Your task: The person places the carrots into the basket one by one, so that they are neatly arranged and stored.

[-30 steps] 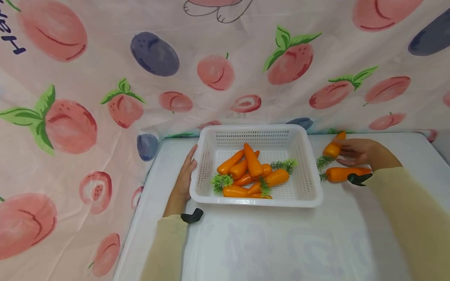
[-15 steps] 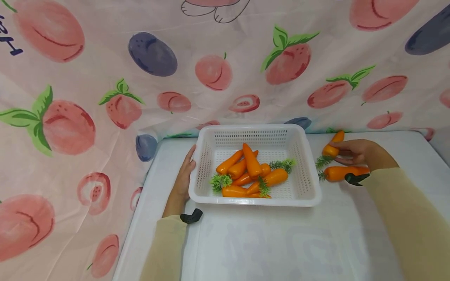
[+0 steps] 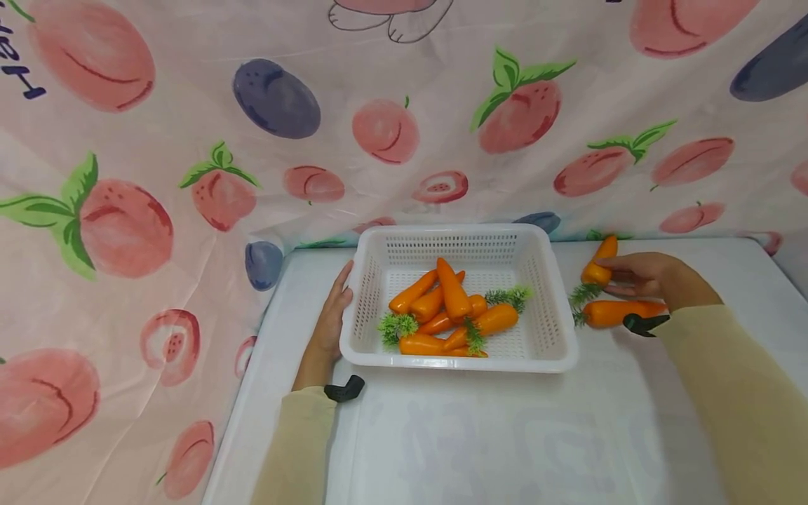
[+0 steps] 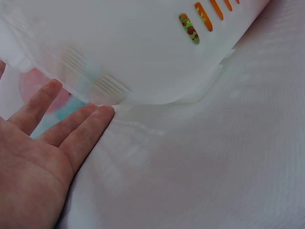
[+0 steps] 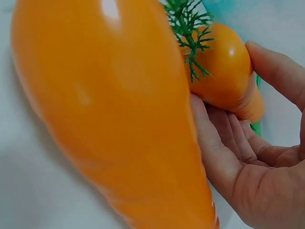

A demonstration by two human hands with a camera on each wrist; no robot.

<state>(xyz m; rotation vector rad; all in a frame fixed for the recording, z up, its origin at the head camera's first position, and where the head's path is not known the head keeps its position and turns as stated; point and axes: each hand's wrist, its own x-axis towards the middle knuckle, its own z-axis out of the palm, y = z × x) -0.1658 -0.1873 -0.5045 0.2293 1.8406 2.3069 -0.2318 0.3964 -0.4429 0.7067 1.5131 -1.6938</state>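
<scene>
A white plastic basket point(image 3: 461, 363) with perforated walls holds several orange toy carrots point(image 3: 495, 320), some with green tops showing. My left hand point(image 3: 325, 330) rests against its left side with straight fingers; in the left wrist view the fingertips point(image 4: 106, 110) touch the basket's lower edge point(image 4: 138, 57). To the right of the basket, my right hand point(image 3: 650, 275) holds a carrot point(image 3: 596, 272) whose green top faces the basket. The right wrist view has the thumb on one side of that carrot point(image 5: 224, 67) and the fingers under it. Another carrot point(image 3: 618, 313) lies just in front, partly behind the wrist strap.
A white-covered table point(image 3: 467, 435) carries everything. Behind and to the left hangs a pink fruit-print cloth point(image 3: 379, 70), close to the basket's back rim. Black straps point(image 3: 344, 388) sit at both wrists.
Hardly anything differs. My right hand and the carrot in it shift very slightly, while the left hand and basket stay in place.
</scene>
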